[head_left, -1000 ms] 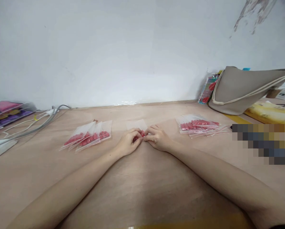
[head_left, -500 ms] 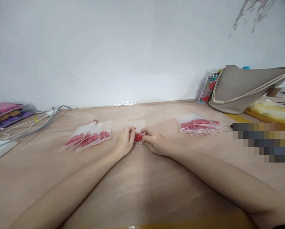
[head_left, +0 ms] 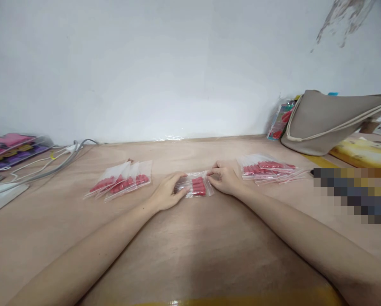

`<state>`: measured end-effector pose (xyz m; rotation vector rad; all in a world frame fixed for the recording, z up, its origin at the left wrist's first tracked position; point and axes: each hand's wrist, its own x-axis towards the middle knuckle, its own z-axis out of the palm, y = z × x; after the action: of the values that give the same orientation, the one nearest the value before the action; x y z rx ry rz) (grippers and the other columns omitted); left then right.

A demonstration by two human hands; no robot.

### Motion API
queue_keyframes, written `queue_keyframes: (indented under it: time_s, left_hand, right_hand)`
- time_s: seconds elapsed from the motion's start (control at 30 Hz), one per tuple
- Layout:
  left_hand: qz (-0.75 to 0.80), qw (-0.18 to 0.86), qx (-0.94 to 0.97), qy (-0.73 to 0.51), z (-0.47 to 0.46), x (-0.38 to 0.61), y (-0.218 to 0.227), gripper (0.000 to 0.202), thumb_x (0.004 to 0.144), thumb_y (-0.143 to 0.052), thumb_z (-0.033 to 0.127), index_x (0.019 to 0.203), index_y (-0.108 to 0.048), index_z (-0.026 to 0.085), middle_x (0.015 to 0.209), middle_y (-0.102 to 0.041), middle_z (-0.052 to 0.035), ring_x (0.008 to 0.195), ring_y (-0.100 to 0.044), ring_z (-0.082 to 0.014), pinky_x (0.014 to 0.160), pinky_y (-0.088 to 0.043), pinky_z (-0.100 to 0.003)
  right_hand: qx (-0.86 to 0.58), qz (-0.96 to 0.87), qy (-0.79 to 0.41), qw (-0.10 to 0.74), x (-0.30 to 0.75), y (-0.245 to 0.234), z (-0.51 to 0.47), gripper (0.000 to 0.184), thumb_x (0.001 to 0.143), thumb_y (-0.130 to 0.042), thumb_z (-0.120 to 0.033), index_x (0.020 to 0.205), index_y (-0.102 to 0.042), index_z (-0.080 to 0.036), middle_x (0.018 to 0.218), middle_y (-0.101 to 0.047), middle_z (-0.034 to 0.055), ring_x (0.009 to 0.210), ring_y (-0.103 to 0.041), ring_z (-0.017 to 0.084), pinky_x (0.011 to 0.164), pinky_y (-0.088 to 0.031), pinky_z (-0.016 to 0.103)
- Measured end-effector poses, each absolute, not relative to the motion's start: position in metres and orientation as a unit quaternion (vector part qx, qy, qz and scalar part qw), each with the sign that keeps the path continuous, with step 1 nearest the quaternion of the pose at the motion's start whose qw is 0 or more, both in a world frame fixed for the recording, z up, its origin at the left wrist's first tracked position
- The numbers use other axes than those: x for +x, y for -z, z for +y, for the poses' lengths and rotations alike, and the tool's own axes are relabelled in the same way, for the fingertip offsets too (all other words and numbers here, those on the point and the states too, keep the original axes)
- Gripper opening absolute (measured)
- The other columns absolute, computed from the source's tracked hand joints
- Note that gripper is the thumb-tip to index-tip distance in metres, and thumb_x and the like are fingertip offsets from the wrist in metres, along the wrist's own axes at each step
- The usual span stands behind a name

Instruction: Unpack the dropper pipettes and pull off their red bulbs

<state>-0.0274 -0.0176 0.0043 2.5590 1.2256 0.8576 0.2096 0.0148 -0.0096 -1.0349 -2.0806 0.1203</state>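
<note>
A clear zip bag (head_left: 184, 185) lies flat on the table between my hands, its red finger-shaped pieces (head_left: 198, 187) lined up in a short row. Over the bag's left end is my left hand (head_left: 169, 190), thumb and forefinger spread apart and touching the plastic. My right hand (head_left: 223, 180) pinches the bag's right edge between thumb and fingers. To the left lies a fanned group of similar filled bags (head_left: 126, 182). Another overlapping pile of filled bags (head_left: 267, 167) rests just beyond my right hand.
A grey bag with a cord (head_left: 331, 123) leans by the wall at the right, beside a packaged item (head_left: 278, 121) and a yellow pack (head_left: 362, 152). Cables (head_left: 59, 163) and pink and purple packs (head_left: 15, 148) occupy the left side. The wooden table (head_left: 165, 255) meets a white wall.
My hands have moved apart, the right one further right. The bag, bunched up between my fingers before, now lies spread flat with its red pieces in a row.
</note>
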Motion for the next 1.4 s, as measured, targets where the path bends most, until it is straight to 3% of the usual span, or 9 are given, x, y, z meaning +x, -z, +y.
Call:
queue_keyframes:
  time_s: [0.2,0.43,0.63,0.87,1.07,1.2,1.4]
  left_hand:
    - [0.406,0.112,0.871,-0.252,-0.019,-0.036,-0.005,0.040,0.083,-0.051,0.040,0.118,-0.049,0.019,0.117,-0.058,-0.0092,0.107,-0.055,-0.0236,0.091,-0.044,-0.039]
    - [0.396,0.101,0.873,-0.265,-0.016,-0.035,-0.003,0.044,0.079,-0.057,0.042,0.117,-0.050,0.020,0.115,-0.060,-0.0079,0.104,-0.057,-0.0230,0.088,-0.046,-0.037]
    - [0.410,0.104,0.858,-0.292,-0.016,-0.035,-0.002,0.039,0.080,-0.057,0.039,0.113,-0.053,0.018,0.112,-0.062,-0.0080,0.103,-0.058,-0.0223,0.089,-0.046,-0.037]
    - [0.408,0.106,0.861,-0.285,-0.016,-0.035,-0.003,0.039,0.081,-0.056,0.040,0.114,-0.052,0.019,0.111,-0.062,-0.0075,0.102,-0.058,-0.0218,0.088,-0.046,-0.037]
    - [0.418,0.111,0.861,-0.268,-0.017,-0.034,-0.005,0.037,0.083,-0.053,0.040,0.113,-0.053,0.019,0.113,-0.061,-0.0068,0.103,-0.057,-0.0213,0.089,-0.046,-0.036]
    - [0.420,0.102,0.860,-0.271,-0.018,-0.032,-0.005,0.038,0.082,-0.053,0.040,0.114,-0.052,0.019,0.111,-0.062,-0.0068,0.100,-0.058,-0.0211,0.087,-0.047,-0.035]
    - [0.416,0.100,0.864,-0.264,-0.018,-0.032,-0.005,0.036,0.083,-0.052,0.039,0.114,-0.052,0.020,0.110,-0.062,-0.0062,0.096,-0.059,-0.0207,0.085,-0.047,-0.035]
  right_hand:
    - [-0.351,-0.839,-0.171,0.380,0.202,0.013,0.013,0.015,0.077,-0.056,-0.019,0.084,-0.069,-0.020,0.078,-0.064,0.0029,0.070,-0.056,0.014,0.064,-0.045,0.026]
    - [-0.380,-0.784,-0.295,0.393,0.198,0.018,0.018,0.040,0.082,-0.051,-0.034,0.118,-0.056,-0.018,0.088,-0.067,0.0025,0.072,-0.058,0.015,0.068,-0.048,0.030]
    - [-0.327,-0.801,-0.389,0.316,0.200,0.009,0.018,0.031,0.083,-0.048,-0.040,0.094,-0.063,-0.015,0.087,-0.065,0.0034,0.079,-0.059,0.016,0.074,-0.048,0.031]
    - [-0.273,-0.802,-0.442,0.295,0.198,-0.004,0.008,0.032,0.067,-0.068,-0.034,0.094,-0.062,-0.018,0.096,-0.063,0.0021,0.092,-0.057,0.017,0.082,-0.044,0.031]
    - [-0.329,-0.796,-0.399,0.315,0.192,-0.002,0.002,0.024,0.067,-0.066,-0.028,0.086,-0.059,-0.016,0.080,-0.061,0.0004,0.070,-0.053,0.013,0.066,-0.043,0.026]
    - [-0.332,-0.751,-0.454,0.346,0.192,0.002,0.004,0.020,0.070,-0.061,-0.029,0.086,-0.056,-0.018,0.077,-0.059,-0.0007,0.069,-0.053,0.012,0.066,-0.043,0.025]
    - [-0.327,-0.698,-0.524,0.363,0.193,0.002,0.005,0.030,0.062,-0.070,-0.033,0.084,-0.058,-0.017,0.074,-0.061,-0.0014,0.064,-0.055,0.010,0.063,-0.045,0.025]
